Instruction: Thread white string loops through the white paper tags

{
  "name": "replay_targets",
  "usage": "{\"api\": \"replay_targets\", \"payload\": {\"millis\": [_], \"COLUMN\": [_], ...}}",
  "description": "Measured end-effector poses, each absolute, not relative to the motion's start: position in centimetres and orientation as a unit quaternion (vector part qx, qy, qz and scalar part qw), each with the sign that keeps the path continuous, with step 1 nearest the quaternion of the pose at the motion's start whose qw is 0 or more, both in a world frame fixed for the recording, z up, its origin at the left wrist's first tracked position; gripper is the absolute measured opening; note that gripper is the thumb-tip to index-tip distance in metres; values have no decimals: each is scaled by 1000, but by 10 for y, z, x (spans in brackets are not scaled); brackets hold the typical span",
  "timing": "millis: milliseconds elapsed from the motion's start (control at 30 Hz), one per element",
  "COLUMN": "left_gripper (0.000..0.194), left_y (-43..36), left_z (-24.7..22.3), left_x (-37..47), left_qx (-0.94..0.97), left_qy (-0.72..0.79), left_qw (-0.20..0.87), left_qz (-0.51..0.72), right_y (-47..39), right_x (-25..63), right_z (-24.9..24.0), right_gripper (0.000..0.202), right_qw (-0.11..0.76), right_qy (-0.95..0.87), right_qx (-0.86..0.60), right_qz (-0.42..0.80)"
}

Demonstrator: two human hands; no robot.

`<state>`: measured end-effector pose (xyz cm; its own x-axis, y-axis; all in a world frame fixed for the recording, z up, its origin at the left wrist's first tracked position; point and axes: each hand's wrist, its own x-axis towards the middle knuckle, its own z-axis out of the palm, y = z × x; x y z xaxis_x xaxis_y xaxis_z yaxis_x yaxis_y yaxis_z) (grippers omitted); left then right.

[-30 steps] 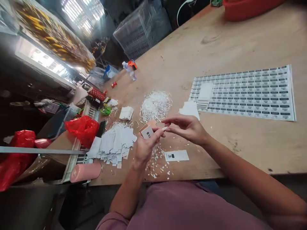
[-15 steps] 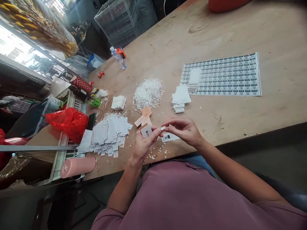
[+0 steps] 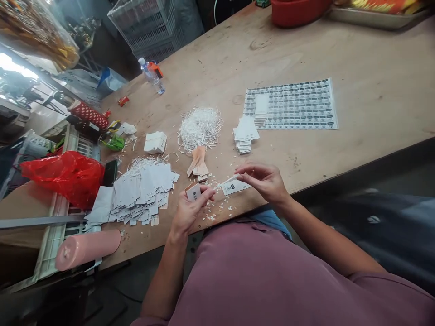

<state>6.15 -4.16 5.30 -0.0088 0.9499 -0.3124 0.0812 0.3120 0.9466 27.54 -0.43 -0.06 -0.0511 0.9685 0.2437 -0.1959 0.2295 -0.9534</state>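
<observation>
My left hand (image 3: pixel 190 208) is closed on a small card (image 3: pixel 193 192) with dark print, held over the table's near edge. To its right, my right hand (image 3: pixel 267 182) pinches a thin white strip (image 3: pixel 230 178) between thumb and fingertips. A printed white card (image 3: pixel 234 186) lies on the table just under that strip. Tiny white bits (image 3: pixel 221 207) are scattered between and below the hands. Orange-pink cards (image 3: pixel 199 163) lie just beyond, in front of a heap of white strings (image 3: pixel 200 129). Left of my left hand spreads a large pile of white tags (image 3: pixel 142 190).
White cards (image 3: pixel 245 131) sit stacked beside a printed sheet (image 3: pixel 295 105). At the left are a small white stack (image 3: pixel 155 142), a red bag (image 3: pixel 68 176) and a pink roll (image 3: pixel 89 249). A bottle (image 3: pixel 152 76) and red container (image 3: pixel 299 11) stand farther back.
My hands have moved apart. A thin white strip now stretches from my right fingertips toward the left. The camera view has shifted, bringing a tray into sight at the top right.
</observation>
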Motion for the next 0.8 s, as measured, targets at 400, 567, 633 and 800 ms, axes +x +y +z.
{"api": "replay_targets", "payload": {"millis": [400,567,633,800], "left_gripper": [31,32,31,34], "left_y": [-39,-34,-32,-22], "left_z": [35,29,26,23], "left_x": [39,41,44,58], "left_qx": [423,414,408,356], "left_qy": [626,623,624,606], "left_qw": [523,527,526,566], "left_qz": [395,403,409,431], "right_y": [-12,-11,-11,-11], "right_x": [284,289,293,306], "right_z": [-17,-18,-21,-34], "right_gripper": [14,10,8,7], "right_qw": [596,606,603,589], "right_qy": [-502,-525,-539,-558], "right_qx": [-424,-415,-417,-442], "right_qz": [462,431,414,383]}}
